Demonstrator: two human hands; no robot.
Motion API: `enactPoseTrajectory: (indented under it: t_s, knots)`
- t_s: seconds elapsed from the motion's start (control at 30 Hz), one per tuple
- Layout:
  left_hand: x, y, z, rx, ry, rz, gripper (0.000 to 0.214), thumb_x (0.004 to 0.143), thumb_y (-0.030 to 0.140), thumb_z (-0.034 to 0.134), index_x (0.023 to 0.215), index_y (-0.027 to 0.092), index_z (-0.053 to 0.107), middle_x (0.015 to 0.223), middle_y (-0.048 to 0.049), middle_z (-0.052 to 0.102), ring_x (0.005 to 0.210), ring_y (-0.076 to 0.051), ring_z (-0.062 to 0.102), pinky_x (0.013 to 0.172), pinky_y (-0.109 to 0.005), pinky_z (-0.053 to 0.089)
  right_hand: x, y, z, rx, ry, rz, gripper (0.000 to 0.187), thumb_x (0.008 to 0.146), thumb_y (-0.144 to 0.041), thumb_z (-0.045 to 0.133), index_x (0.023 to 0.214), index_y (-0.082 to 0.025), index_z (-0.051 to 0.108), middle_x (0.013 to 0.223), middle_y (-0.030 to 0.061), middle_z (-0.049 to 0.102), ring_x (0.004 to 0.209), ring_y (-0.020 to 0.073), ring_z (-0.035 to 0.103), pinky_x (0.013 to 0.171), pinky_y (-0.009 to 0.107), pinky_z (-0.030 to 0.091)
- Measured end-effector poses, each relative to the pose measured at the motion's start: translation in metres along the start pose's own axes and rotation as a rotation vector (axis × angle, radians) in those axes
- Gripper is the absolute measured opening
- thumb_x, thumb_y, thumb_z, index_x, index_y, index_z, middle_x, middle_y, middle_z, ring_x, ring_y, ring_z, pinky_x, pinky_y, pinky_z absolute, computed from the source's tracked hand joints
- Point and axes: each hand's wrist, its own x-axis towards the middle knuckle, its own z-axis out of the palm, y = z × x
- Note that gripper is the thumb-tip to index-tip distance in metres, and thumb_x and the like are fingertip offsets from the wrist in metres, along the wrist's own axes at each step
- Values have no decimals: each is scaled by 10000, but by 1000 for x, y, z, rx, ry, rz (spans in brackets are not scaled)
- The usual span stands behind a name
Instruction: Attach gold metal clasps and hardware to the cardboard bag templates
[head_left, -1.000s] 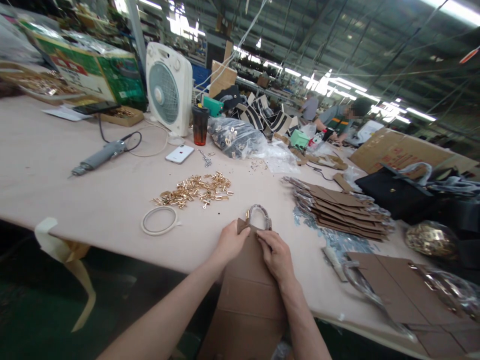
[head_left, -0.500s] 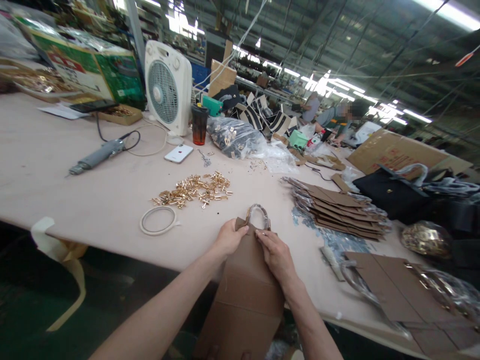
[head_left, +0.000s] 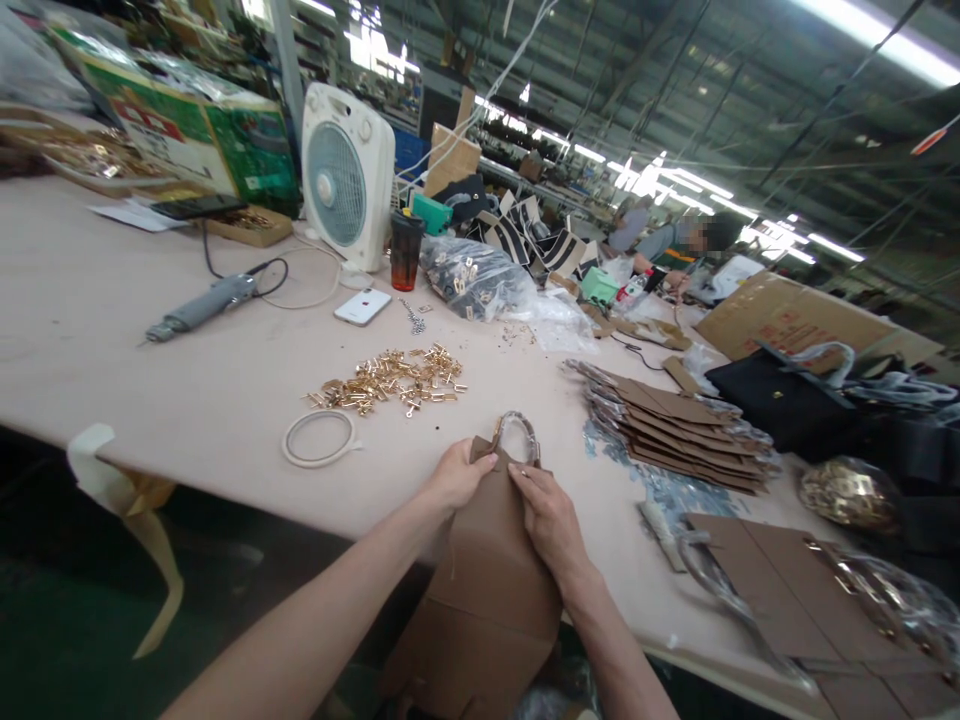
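A brown bag panel (head_left: 499,570) hangs over the table's front edge, its top end lying on the tabletop. Attached at that end is a curved handle (head_left: 517,420) in clear plastic wrap. My left hand (head_left: 459,475) pinches the panel's upper left edge, thumb on top. On the other side, my right hand (head_left: 551,515) grips the upper right edge near the handle's base, fingers bent over it. Whatever lies under the fingertips is hidden. Beyond my left hand are a heap of gold metal fittings (head_left: 390,380) and a roll of tape (head_left: 319,438).
Stacked brown panels (head_left: 675,425) lie to the right, with another brown bag piece (head_left: 795,580) nearer me. A grey power screwdriver (head_left: 199,308), a phone (head_left: 363,306), a drink cup (head_left: 405,250) and a fan (head_left: 349,175) stand or lie farther back. A person (head_left: 675,245) works in the distance.
Both hands keep their hold on the panel near the handle, almost unmoved. The panel's lower part has swung slightly left. The whole view has shifted a little.
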Motion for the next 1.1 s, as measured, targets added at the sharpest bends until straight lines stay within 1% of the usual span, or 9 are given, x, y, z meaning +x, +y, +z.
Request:
enactPoseTrajectory:
  t_s: [0.23,0.4,0.47,0.53,0.63,0.73,0.87,0.93,1.1]
  knots:
    - [1,0,1,43,29,-2,189,800,331,655,869,156,669,837,-39,715,765,-184,630,714,-285,503,-10,-6,-1,25,-73,30,639,963,-37,397,1529,-310,515,1406,86,637,1342,253,545,1151,518,500]
    - [-13,15,0,213,122,25,149,814,245,670,931,158,703,897,-53,746,860,-216,666,849,-334,526,-22,4,19,41,-8,10,664,938,-76,411,1547,-336,462,1408,99,585,1322,286,546,1140,577,479]
    - [-23,22,-1,356,173,70,364,832,224,663,1192,167,671,1072,-86,742,987,-243,669,937,-366,520,-24,9,27,34,15,9,642,941,-111,433,1542,-335,458,1389,104,587,1291,299,565,1122,590,482]
    - [-35,29,-3,556,179,177,550,876,221,634,1418,236,545,1306,-100,662,1120,-255,642,1008,-385,502,-26,11,30,28,24,13,604,954,-150,449,1529,-336,474,1369,103,599,1260,303,587,1099,582,499]
    - [-50,35,-4,828,140,281,454,940,262,592,1389,320,556,1404,-70,567,1145,-252,623,981,-379,521,-26,8,27,43,31,23,532,984,-212,466,1498,-340,517,1366,91,615,1249,294,605,1065,536,534]
    - [-57,33,-6,946,165,300,351,964,287,581,1314,289,581,1333,-69,583,1146,-253,603,962,-375,530,-20,2,20,87,52,39,462,1008,-279,491,1462,-331,557,1383,83,622,1276,286,600,1072,512,533]
    - [-57,27,-7,975,191,326,310,973,305,568,1277,242,577,1296,-81,611,1144,-267,588,975,-400,530,9,-17,11,138,240,172,405,994,-392,571,1376,-265,619,1347,116,645,1250,301,615,1093,539,502]
    - [-56,27,-8,947,185,327,297,967,312,566,1251,229,593,1275,-89,628,1142,-278,592,976,-412,531,34,-34,10,226,273,213,365,990,-419,584,1303,-247,658,1296,120,680,1198,292,644,1063,520,523]
    - [-50,26,-13,759,161,267,470,927,292,544,1381,176,583,1310,-192,644,1191,-370,596,1024,-505,495,113,-81,27,439,31,83,261,985,-358,599,1180,-242,728,1194,93,739,1094,242,691,996,430,563]
